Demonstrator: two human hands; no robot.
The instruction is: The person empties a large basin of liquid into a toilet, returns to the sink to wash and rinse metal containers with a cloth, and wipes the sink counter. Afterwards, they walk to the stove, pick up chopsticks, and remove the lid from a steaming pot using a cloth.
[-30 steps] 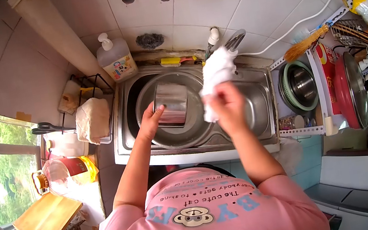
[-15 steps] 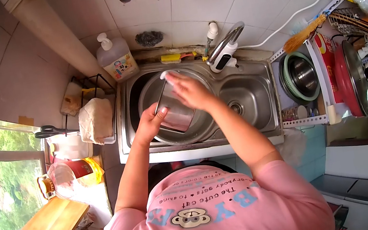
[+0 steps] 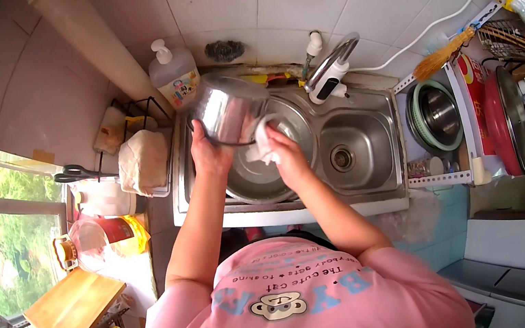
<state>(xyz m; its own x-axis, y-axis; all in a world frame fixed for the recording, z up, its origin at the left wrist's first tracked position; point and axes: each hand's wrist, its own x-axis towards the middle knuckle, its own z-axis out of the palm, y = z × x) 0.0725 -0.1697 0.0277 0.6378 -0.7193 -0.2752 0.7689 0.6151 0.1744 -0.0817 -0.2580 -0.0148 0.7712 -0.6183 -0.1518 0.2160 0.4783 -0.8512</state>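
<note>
The left hand point(image 3: 211, 153) has its grip closed on a shiny metal pot point(image 3: 229, 110), tilted above a wide basin point(image 3: 257, 182) in the sink point(image 3: 376, 176); the right hand point(image 3: 289, 156) grips a white cloth point(image 3: 265, 142) (bunched) at the pot's near edge. Beyond, a pump bottle point(image 3: 175, 74) stands far left.

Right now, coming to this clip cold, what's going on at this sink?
A person in a pink shirt has both hands busy over the sink. The left hand holds a shiny metal pot, tilted and lifted above a wide metal basin. The right hand grips a white cloth at the pot's rim. The basin sits in the left bowl, and the tap stands behind the sink.
</note>
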